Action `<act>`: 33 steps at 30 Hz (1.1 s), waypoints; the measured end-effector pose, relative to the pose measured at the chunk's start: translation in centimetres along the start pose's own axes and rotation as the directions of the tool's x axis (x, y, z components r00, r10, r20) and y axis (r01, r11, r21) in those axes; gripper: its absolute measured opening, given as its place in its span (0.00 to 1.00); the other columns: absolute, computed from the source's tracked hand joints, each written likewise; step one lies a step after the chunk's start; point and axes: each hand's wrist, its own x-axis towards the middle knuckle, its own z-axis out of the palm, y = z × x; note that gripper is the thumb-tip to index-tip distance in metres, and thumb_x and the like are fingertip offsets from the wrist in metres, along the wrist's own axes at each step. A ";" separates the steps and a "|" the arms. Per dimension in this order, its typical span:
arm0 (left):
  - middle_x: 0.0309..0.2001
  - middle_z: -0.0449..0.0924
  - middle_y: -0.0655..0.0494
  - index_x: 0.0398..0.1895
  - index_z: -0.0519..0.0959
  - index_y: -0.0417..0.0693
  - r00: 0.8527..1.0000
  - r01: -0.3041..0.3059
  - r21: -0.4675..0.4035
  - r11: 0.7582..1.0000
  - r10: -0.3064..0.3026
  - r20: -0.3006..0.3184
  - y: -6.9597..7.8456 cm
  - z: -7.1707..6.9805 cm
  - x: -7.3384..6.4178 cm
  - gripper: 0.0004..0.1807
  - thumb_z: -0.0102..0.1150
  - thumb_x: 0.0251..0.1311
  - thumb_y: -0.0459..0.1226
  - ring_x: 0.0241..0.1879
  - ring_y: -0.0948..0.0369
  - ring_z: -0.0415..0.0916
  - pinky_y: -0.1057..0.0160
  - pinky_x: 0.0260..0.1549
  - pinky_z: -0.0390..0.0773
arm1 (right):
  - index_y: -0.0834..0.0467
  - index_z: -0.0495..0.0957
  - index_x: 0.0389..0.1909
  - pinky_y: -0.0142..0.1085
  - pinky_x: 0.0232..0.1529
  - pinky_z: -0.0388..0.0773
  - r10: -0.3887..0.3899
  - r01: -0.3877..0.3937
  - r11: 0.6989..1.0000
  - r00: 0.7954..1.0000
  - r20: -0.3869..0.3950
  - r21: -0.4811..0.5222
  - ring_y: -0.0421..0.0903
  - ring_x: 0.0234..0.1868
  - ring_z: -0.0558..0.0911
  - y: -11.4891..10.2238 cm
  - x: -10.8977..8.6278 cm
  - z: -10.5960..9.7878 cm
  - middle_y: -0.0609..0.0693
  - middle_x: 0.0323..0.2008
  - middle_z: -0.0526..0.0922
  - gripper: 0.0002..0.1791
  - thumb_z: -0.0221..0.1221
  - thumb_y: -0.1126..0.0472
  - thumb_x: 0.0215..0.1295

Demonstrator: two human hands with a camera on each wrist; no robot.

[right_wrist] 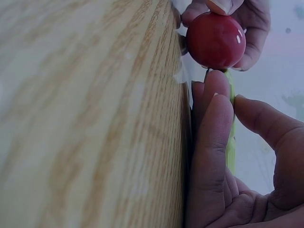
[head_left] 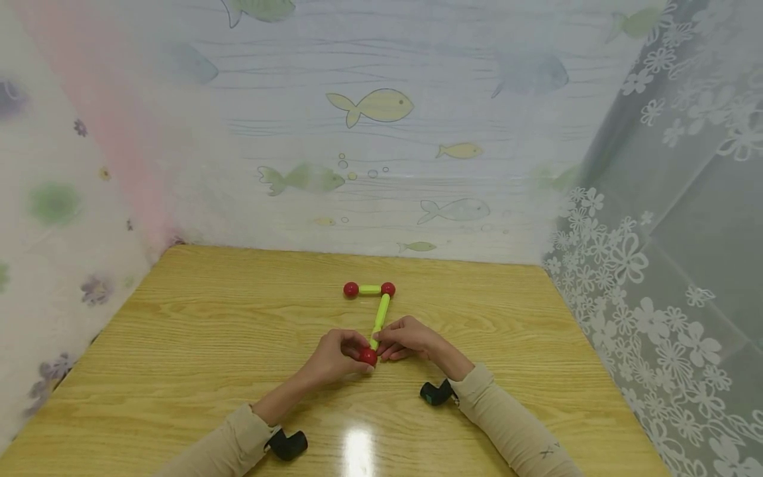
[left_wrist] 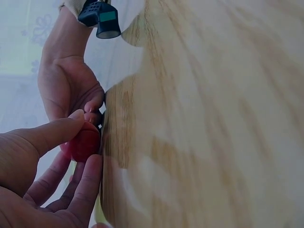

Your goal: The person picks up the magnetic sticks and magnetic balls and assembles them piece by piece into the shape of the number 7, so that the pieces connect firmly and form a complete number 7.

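Observation:
On the table lies a Z-like chain of red balls and yellow-green rods. Its nearest red ball [head_left: 368, 357] is pinched between thumb and fingers of my left hand [head_left: 336, 356]. My right hand [head_left: 411, 339] pinches the long yellow-green rod [head_left: 381, 314] near the end that meets this ball. In the right wrist view the ball [right_wrist: 216, 40] sits against the rod's tip, and fingers partly hide the rod [right_wrist: 231, 147]. A second red ball [head_left: 388, 289] stands at the rod's far end. From there a short yellow-green rod [head_left: 370, 289] runs left to a third red ball [head_left: 351, 289].
The wooden table [head_left: 208, 318] spreads around both hands. A fish-patterned curtain [head_left: 381, 165] hangs behind its far edge, with flowered sheets at the left and right. Black wrist devices [head_left: 288, 445] are strapped at both sleeves, close above the tabletop.

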 end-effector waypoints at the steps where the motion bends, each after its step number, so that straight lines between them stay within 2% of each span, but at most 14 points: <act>1: 0.41 0.86 0.50 0.44 0.83 0.37 1.000 0.001 -0.001 1.000 -0.001 0.000 0.0 0.0 0.0 0.17 0.78 0.51 0.30 0.38 0.59 0.84 0.63 0.40 0.83 | 0.65 0.86 0.43 0.27 0.29 0.82 0.000 0.000 1.000 1.000 -0.002 0.000 0.37 0.26 0.86 0.0 0.0 0.0 0.49 0.29 0.89 0.16 0.61 0.54 0.72; 11: 0.39 0.86 0.49 0.43 0.83 0.36 1.000 -0.007 -0.012 1.000 0.007 0.008 -0.4 -0.1 0.2 0.18 0.78 0.50 0.31 0.36 0.60 0.84 0.65 0.38 0.83 | 0.66 0.85 0.44 0.27 0.28 0.82 0.001 -0.001 1.000 1.000 -0.004 0.003 0.37 0.26 0.85 0.1 0.2 0.0 0.48 0.28 0.88 0.16 0.62 0.55 0.71; 20: 0.39 0.86 0.49 0.43 0.83 0.36 1.000 0.016 -0.033 0.999 -0.016 0.002 -0.1 0.0 0.0 0.17 0.78 0.50 0.30 0.36 0.61 0.83 0.67 0.37 0.82 | 0.66 0.85 0.43 0.27 0.28 0.82 0.000 0.000 1.000 1.000 -0.003 0.000 0.36 0.25 0.85 0.1 0.1 0.0 0.48 0.27 0.88 0.16 0.62 0.55 0.72; 27: 0.39 0.86 0.48 0.43 0.83 0.35 1.000 0.031 -0.046 0.998 -0.031 -0.005 0.1 0.0 -0.1 0.18 0.78 0.50 0.30 0.36 0.60 0.83 0.66 0.38 0.83 | 0.66 0.86 0.44 0.26 0.28 0.82 0.007 -0.007 1.000 1.000 0.001 0.006 0.36 0.26 0.85 0.1 0.2 0.0 0.48 0.27 0.88 0.16 0.62 0.55 0.71; 33: 0.39 0.86 0.47 0.43 0.82 0.35 1.000 0.019 -0.049 0.999 -0.020 -0.005 0.1 -0.1 -0.1 0.18 0.78 0.50 0.30 0.37 0.58 0.84 0.64 0.39 0.84 | 0.66 0.86 0.41 0.26 0.27 0.81 0.012 -0.012 1.000 1.000 0.003 0.016 0.36 0.24 0.85 0.1 0.1 0.0 0.48 0.26 0.88 0.16 0.62 0.55 0.71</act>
